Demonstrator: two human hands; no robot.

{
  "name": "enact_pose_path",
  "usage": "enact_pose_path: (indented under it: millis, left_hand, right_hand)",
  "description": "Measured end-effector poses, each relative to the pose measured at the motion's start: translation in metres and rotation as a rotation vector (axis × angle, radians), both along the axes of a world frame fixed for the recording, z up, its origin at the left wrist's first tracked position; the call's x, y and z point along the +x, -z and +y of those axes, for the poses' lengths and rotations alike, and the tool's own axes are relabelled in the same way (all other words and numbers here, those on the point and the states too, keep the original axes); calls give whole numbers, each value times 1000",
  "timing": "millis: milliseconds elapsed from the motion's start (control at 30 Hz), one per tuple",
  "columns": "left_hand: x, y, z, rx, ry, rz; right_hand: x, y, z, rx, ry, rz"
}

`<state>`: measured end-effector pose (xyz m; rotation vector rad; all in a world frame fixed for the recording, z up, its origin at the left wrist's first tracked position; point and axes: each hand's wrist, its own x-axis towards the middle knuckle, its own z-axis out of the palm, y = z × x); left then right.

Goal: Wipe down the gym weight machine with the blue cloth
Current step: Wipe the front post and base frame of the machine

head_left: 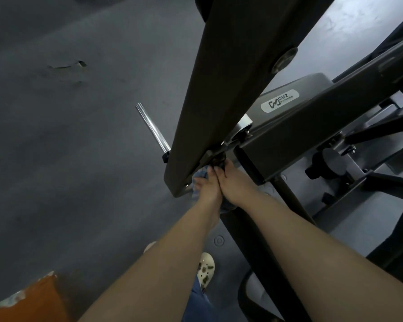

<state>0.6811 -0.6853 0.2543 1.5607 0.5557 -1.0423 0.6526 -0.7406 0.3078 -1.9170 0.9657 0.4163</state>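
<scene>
A dark metal weight machine fills the right half of the head view; its broad lever arm (230, 73) slopes down to a pivot at the middle. The blue cloth (199, 176) is bunched under the arm's lower end, with more of it showing below the wrists. My left hand (207, 184) presses on the cloth with fingers closed over it. My right hand (230, 180) lies right beside it, fingertips at the pivot joint and gripping the same cloth. Most of the cloth is hidden by both hands.
A chrome weight peg (153, 127) sticks out to the left of the lever arm. The machine's frame beam with a DHZ label (280, 101) runs to the right, a black knob (330, 162) below it. Grey rubber floor (68, 135) spreads left. My pale shoe (205, 268) is below.
</scene>
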Motion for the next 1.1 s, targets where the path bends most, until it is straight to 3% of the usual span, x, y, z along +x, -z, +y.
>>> enact_pose_path:
  millis: [133,200,367,467,667,800,967,1100]
  left_hand:
    - [-13,-11,20,-209,38,138]
    - [-32,-11,36,-281,124,248]
    - [-77,6,55,-249,378,248]
    - [-70,12,49,-218,344,261]
    - [-5,7,36,-219,195,74]
    - [-14,-9,33,-228,189,83]
    - [-86,-21,44,-84,444,234]
    - [-149,-48,50,-9,740,337]
  right_hand:
    - [-17,6,23,-266,-107,-68]
    - [-34,7,35,-411,-205,-7]
    - [-97,12,59,-533,-214,116]
    - [-91,7,59,-517,-224,205]
    - [-24,7,43,-501,-194,135]
    - [-31,6,42,-521,-191,124]
    - [-110,2,56,-506,-110,220]
    - [-199,-7,74,-528,-35,456]
